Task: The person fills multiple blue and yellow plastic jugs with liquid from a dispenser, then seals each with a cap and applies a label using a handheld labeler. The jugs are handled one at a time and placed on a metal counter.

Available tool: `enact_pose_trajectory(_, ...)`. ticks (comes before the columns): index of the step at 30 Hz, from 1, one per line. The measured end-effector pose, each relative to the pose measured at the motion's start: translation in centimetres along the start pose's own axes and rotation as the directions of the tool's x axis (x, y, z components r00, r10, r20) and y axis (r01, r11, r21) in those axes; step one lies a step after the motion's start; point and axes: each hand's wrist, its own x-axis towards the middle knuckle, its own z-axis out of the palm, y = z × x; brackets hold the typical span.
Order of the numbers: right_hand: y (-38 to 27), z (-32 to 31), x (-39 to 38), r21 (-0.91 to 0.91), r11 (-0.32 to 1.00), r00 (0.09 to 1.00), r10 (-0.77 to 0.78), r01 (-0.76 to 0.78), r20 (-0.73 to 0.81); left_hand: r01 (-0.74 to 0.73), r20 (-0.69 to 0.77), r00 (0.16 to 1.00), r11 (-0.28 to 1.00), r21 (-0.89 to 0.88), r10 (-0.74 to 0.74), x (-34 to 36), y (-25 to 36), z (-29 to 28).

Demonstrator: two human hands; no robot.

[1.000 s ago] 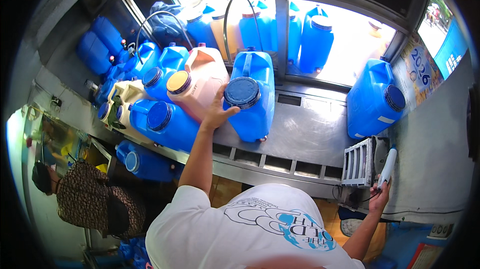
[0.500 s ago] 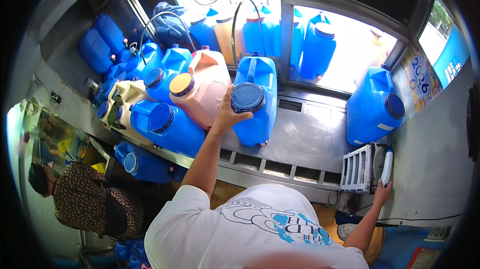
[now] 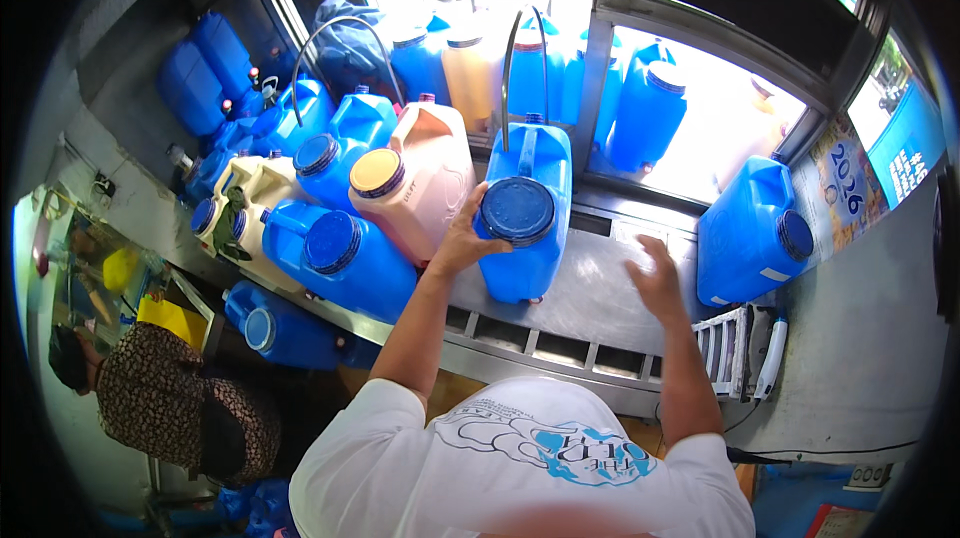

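A blue water jug (image 3: 538,273) stands upright on the metal counter in front of me. My left hand (image 3: 466,238) curls around the left side of its dark blue screw cap (image 3: 518,210), thumb toward me and fingers on the far side. My right hand (image 3: 657,283) is raised over the counter to the right of this jug, fingers apart and holding nothing. To the jug's left are a pinkish jug (image 3: 432,173) with a yellow cap and a blue jug (image 3: 365,268) tilted toward me. A thin curved metal tube (image 3: 507,78) reaches down behind my jug's handle.
Another blue jug (image 3: 745,238) stands at the counter's right end. Below it are a grey slatted rack (image 3: 722,348) and a white-handled tool (image 3: 771,358). More jugs crowd the left and stand outside the window. A person (image 3: 165,388) in patterned clothing is at lower left.
My right hand has let go of the white handle by the rack and come up and left over the counter. My left hand has stayed at the jug's cap. The view has shifted slightly.
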Motion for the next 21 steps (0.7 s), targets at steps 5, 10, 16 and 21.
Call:
enact_pose_trajectory(5, -6.6, 8.7, 9.1, 0.1, 0.993, 0.985, -0.076, 0.061, 0.153, 0.198, 0.06, 0.98, 0.951, -0.239, -0.189, 0.2, -1.0, -3.2)
enact_pose_trajectory(10, -6.5, 14.2, 10.9, 0.154, 0.987, 0.988, -0.065, 0.043, 0.14, -0.128, 0.006, 0.992, 0.982, 0.136, 0.129, -0.5, -0.3, 0.4)
enact_pose_trajectory(16, -6.9, 13.3, 11.0, 0.057, 0.997, 0.979, -0.06, 0.05, 0.194, -0.188, -0.041, 0.978, 0.956, 0.225, 0.202, -0.2, -2.0, 1.1)
enact_pose_trajectory(21, -6.7, 13.5, 10.8, 0.05, 0.996, 0.979, -0.076, 0.068, 0.187, -0.224, -0.081, 0.965, 0.946, 0.233, 0.249, -0.5, -1.7, 1.8)
